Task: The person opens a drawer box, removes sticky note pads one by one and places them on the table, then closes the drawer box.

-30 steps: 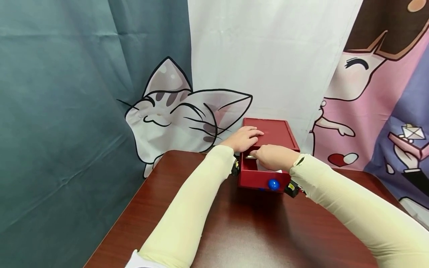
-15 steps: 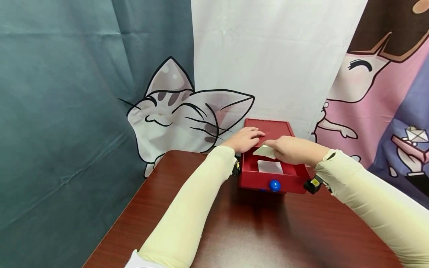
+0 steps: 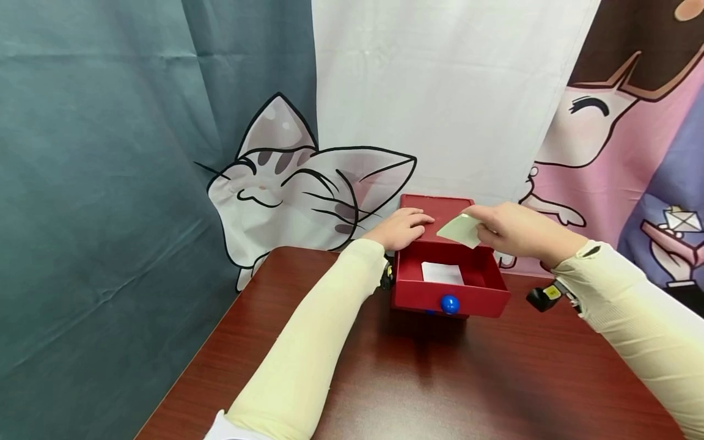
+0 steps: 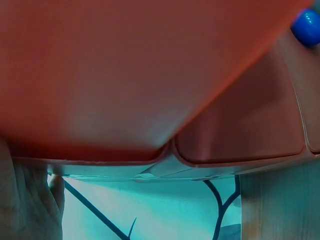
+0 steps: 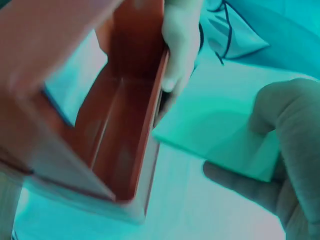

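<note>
Pale yellow-green paper, a small square note, is pinched at one edge between the thumb and fingers of the right hand, which holds it in the air just above the back right corner of the small red box; the right wrist view shows the same closed grip, with the thumb on top of the note and the fingers underneath. The left hand lies flat, fingers straight, on the lid of the red box, pressing on it and gripping nothing. Below the note, the box's red drawer with a round blue knob stands pulled out toward the person, and a white slip of paper lies flat on its floor. The box sits at the far edge of the dark reddish-brown wooden worktop, against a cloth backdrop printed with a cartoon cat. As a judgement, lifting the note well calls for keeping the pinch light and near the edge so that the sheet does not crease, carrying it clear of the drawer walls, and holding the flat palm steady on the lid so that the light box does not slide or tip.
</note>
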The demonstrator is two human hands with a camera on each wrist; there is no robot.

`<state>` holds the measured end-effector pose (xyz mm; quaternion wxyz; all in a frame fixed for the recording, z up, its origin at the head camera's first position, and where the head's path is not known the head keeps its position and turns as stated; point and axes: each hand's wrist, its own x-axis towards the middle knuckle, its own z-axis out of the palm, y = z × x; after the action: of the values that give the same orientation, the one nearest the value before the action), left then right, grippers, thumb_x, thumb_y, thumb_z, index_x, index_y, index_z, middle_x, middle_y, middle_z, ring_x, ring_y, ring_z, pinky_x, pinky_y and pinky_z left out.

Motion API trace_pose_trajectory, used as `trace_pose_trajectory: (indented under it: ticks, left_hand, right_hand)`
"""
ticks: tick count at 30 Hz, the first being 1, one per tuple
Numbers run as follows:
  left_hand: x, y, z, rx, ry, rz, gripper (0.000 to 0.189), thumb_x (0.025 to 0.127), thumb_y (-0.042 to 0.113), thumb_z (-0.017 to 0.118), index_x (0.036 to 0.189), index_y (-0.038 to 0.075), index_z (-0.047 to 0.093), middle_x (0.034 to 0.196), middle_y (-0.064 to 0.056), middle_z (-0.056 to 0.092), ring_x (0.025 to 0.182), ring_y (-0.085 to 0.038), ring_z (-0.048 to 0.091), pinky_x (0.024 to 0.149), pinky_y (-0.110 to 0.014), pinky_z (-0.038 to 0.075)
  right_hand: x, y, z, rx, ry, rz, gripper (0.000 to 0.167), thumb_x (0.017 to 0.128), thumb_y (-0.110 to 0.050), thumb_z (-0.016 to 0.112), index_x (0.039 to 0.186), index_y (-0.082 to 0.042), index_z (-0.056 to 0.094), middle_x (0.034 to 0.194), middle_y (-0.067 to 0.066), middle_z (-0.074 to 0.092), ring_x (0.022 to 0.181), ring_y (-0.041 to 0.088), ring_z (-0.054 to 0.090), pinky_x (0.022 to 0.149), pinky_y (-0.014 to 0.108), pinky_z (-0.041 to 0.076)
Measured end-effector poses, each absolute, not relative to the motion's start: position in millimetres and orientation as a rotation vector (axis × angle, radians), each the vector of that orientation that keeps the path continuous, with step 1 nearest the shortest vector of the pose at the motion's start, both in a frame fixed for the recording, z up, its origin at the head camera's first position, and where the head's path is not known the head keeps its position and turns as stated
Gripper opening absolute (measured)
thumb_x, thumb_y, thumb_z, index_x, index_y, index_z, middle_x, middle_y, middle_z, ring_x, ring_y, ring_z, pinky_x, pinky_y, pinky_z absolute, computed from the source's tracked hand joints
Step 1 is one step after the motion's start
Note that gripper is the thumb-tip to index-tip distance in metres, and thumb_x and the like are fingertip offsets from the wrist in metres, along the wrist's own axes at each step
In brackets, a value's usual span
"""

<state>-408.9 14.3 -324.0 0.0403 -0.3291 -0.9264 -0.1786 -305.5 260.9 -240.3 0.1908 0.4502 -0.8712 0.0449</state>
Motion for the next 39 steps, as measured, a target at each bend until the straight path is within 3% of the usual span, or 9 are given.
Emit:
trace_pose_trajectory:
  ticks: [4,17,21,28,34,39]
  left_hand:
    - [-409,14,-324,-1.012,-2.834,-0.544,0.045,0.107,0.031,0.038,0.148,0.03,0.053,0.161,0.0,0.036,0.151,-0.018,0.025,0.122,-0.036,0.022]
    - [-410,15,-327,-1.002,-2.838,-0.533,0.044,0.107,0.031,0.038,0.148,0.031,0.053,0.161,0.002,0.036,0.151,-0.017,0.025,0.122,-0.034,0.021]
    - [-410,16,-327,-1.01,-2.838,-0.533,0.044,0.107,0.031,0.038,0.148,0.031,0.054,0.161,0.002,0.036,0.15,-0.017,0.025,0.122,-0.033,0.021]
    - [-409,16,-326,-1.011,-2.835,-0.545,0.044,0.106,0.031,0.038,0.148,0.031,0.054,0.161,0.002,0.036,0.151,-0.016,0.025,0.122,-0.033,0.021]
    - [-410,16,-326,-1.008,-2.837,-0.544,0.044,0.107,0.032,0.038,0.148,0.032,0.053,0.161,0.002,0.035,0.151,-0.016,0.024,0.122,-0.034,0.021]
    - [-409,16,-326,-1.008,-2.836,-0.545,0.044,0.107,0.032,0.038,0.148,0.031,0.054,0.161,0.002,0.036,0.15,-0.016,0.025,0.122,-0.033,0.022]
  right_hand:
    - [-306,277,-239,1.139,-2.371,0.126,0.033,0.08,0.006,0.061,0.11,-0.009,0.063,0.067,-0.011,0.051,0.055,0.007,0.041,0.053,0.028,0.04]
    - [-319,330,-256,0.859,-2.354,0.069,0.026,0.076,0.001,0.061,0.1,-0.009,0.062,0.056,-0.008,0.037,0.052,0.016,0.036,0.049,0.037,0.034]
    - [-322,342,-267,0.78,-2.412,0.057,0.022,0.077,-0.001,0.065,0.097,-0.01,0.062,0.059,-0.006,0.044,0.052,0.018,0.041,0.048,0.042,0.037]
    - [-336,360,-296,0.778,-2.449,0.056,0.019,0.075,0.0,0.066,0.083,-0.013,0.054,0.059,-0.008,0.04,0.053,0.015,0.038,0.048,0.036,0.034]
    - [-341,369,-328,0.759,-2.613,0.072,0.018,0.079,-0.001,0.067,0.088,-0.013,0.058,0.06,-0.008,0.043,0.054,0.014,0.04,0.049,0.034,0.034]
    - [-345,372,-355,0.778,-2.728,0.1,0.021,0.082,0.002,0.065,0.101,-0.007,0.066,0.067,-0.003,0.059,0.058,0.016,0.051,0.051,0.036,0.041]
